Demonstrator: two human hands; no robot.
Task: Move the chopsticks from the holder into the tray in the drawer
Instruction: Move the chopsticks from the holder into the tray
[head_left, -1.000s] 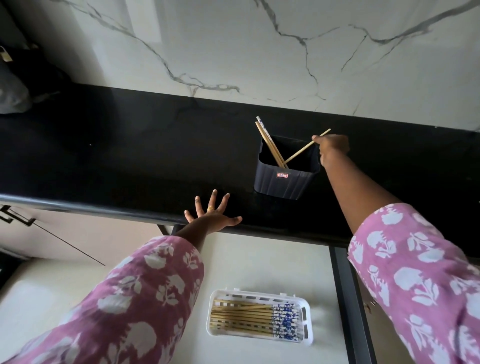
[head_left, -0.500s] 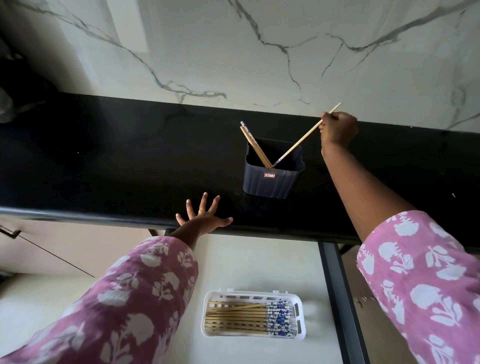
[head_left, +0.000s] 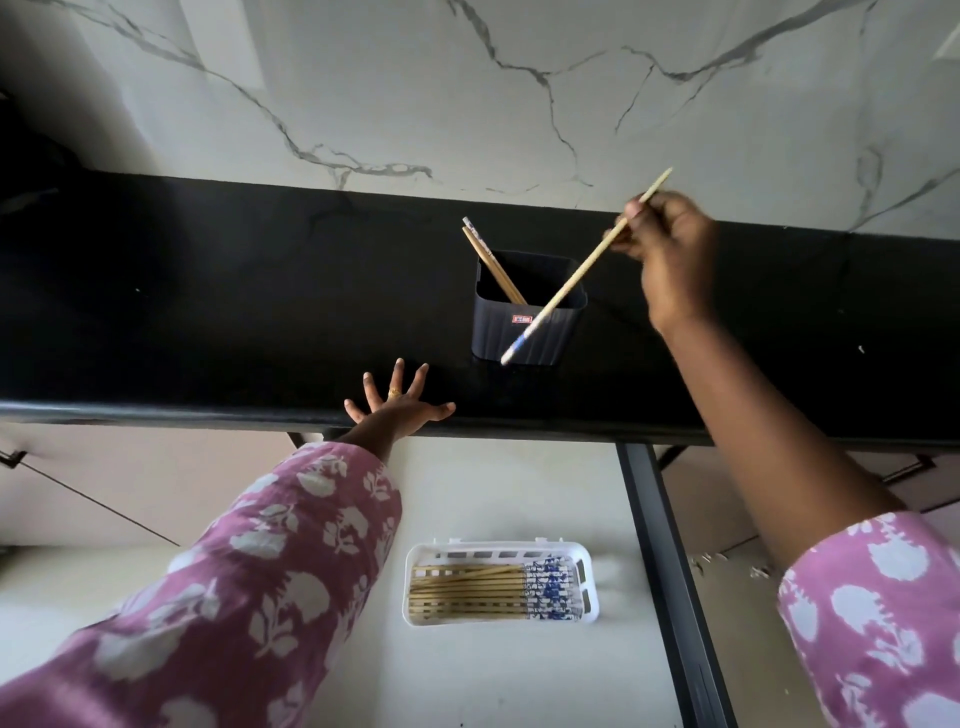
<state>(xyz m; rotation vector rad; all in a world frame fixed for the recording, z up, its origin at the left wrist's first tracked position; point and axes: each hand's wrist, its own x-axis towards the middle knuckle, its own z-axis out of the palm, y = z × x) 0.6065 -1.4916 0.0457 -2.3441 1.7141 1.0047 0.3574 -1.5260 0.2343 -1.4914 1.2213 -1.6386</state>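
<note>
Pinching a pale bamboo chopstick (head_left: 571, 283), your right hand (head_left: 670, 249) holds it slantwise at centre right, patterned tip crossing the dark ribbed plastic holder (head_left: 524, 327). Next, lower it into the white slotted tray (head_left: 589, 587) at lower centre, beside the row of chopsticks (head_left: 467, 592) lying there. Two more chopsticks (head_left: 491, 265) stand in the holder. Your left hand (head_left: 395, 410) lies spread on the black countertop (head_left: 208, 312).
</note>
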